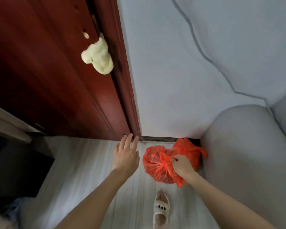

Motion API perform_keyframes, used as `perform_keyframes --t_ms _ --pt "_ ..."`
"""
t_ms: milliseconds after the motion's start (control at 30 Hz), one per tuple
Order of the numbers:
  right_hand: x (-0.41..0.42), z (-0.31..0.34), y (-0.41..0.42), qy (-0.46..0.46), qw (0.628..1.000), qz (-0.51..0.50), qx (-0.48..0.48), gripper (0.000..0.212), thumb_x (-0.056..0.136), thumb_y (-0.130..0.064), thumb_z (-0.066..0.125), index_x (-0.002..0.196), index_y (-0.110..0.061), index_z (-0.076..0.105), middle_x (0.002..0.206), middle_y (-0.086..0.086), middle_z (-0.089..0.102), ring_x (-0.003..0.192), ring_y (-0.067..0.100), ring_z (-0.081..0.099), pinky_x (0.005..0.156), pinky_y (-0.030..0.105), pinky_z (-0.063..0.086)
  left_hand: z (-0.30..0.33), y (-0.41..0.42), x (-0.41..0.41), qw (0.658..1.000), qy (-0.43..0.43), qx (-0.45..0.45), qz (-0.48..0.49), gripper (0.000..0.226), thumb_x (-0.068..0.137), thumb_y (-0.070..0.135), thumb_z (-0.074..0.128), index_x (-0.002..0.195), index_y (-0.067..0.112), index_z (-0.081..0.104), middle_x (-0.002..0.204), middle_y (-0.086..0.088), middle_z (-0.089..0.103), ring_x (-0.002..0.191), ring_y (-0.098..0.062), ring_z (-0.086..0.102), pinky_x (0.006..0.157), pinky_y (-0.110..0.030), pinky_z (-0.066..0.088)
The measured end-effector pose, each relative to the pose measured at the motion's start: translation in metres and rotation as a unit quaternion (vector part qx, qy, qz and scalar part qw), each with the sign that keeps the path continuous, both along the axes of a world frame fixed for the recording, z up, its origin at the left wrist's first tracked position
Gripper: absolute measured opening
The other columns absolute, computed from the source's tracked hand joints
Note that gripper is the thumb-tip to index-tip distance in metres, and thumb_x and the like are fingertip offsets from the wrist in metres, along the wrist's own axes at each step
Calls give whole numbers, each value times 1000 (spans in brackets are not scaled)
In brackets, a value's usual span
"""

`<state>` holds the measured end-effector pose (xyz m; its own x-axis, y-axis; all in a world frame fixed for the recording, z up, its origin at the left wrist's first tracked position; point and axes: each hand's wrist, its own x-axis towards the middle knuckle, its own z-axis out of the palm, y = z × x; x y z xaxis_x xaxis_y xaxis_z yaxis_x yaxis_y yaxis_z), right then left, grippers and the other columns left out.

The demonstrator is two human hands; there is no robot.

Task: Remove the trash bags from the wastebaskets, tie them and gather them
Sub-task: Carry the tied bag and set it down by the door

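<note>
At two o'clock, the rounded grey sofa arm (241, 154) is crowding the corner where the knotted translucent red plastic trash bag (157, 164) and a second tied red bag (186, 149) are lying together. Your right hand (182, 166) is pinching the near bag's knot; your left hand (126, 154) is hovering, fingers straight and spread. Be gathering both knots into one grip before lifting.

Dark red door (48, 80) with hanging pale towel (99, 58), grey sofa arm (248, 159), white slipper (161, 210).
</note>
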<state>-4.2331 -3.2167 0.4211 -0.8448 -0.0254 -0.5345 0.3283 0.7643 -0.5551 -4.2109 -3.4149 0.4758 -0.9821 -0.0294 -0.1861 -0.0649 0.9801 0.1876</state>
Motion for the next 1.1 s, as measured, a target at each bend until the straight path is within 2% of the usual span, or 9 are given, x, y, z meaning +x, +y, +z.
perform_keyframes --t_ms 167,300,467,633,700,833,933,1033,1100 --pt "-94 -109 -11 3 995 88 50 30 92 -13 37 110 -8 61 118 15 62 113 31 56 93 36 42 -102 -3 -133 992 -22 -97 -82 66 92 20 38 148 16 3 158 -7 -1 146 -28 -5 117 -45 12" --pt "-144 -187 -24 -8 995 98 28 25 93 -11 37 92 -1 60 102 20 63 98 33 58 79 39 40 -178 -4 -205 979 -11 -144 -144 71 92 21 39 147 18 -4 157 -7 -10 145 -30 -11 118 -45 9" --pt "-178 -287 -31 -68 990 -113 -56 37 88 -2 40 54 -17 44 66 10 55 64 22 54 60 33 39 -262 -7 -266 967 1 -185 -173 80 90 18 40 145 20 -18 154 -8 -27 141 -32 -24 118 -48 1" --pt "-200 -346 -32 -120 961 -215 -127 32 84 6 36 86 -10 63 59 3 52 51 15 48 36 15 37 -320 -16 -298 960 30 -216 -177 91 87 16 39 127 24 -42 123 -4 -62 114 -29 -58 113 -51 -12" --pt "-203 -355 -32 -113 951 -247 -149 34 83 6 37 101 -3 65 76 9 59 67 21 55 49 18 45 -328 -18 -301 962 36 -213 -170 92 87 17 39 125 24 -45 120 -1 -65 114 -28 -58 112 -51 -13" --pt "-201 -340 -32 -160 927 -288 -178 34 87 2 42 116 -6 57 96 9 54 89 25 53 91 48 49 -325 -17 -300 960 18 -218 -174 89 88 17 36 128 24 -43 123 -2 -62 114 -27 -57 114 -52 -10" --pt "-198 -306 -30 -151 941 -265 -150 33 88 -1 45 119 2 56 97 9 54 94 28 54 97 47 45 -309 -14 -297 963 -17 -199 -184 87 88 18 39 136 25 -33 140 -3 -49 129 -29 -44 115 -52 -4" --pt "-188 -263 -26 -118 954 -241 -131 31 87 -1 44 111 15 55 102 25 63 98 39 59 95 50 45 -276 -9 -289 966 -56 -161 -193 79 90 23 40 145 27 -17 154 -6 -26 141 -32 -24 118 -52 4" --pt "-176 -227 -24 -107 958 -230 -134 29 89 -2 43 109 14 57 101 22 63 93 34 61 84 38 48 -246 -5 -277 968 -69 -142 -196 74 91 24 38 146 26 -12 156 -8 -17 144 -32 -17 118 -51 7"
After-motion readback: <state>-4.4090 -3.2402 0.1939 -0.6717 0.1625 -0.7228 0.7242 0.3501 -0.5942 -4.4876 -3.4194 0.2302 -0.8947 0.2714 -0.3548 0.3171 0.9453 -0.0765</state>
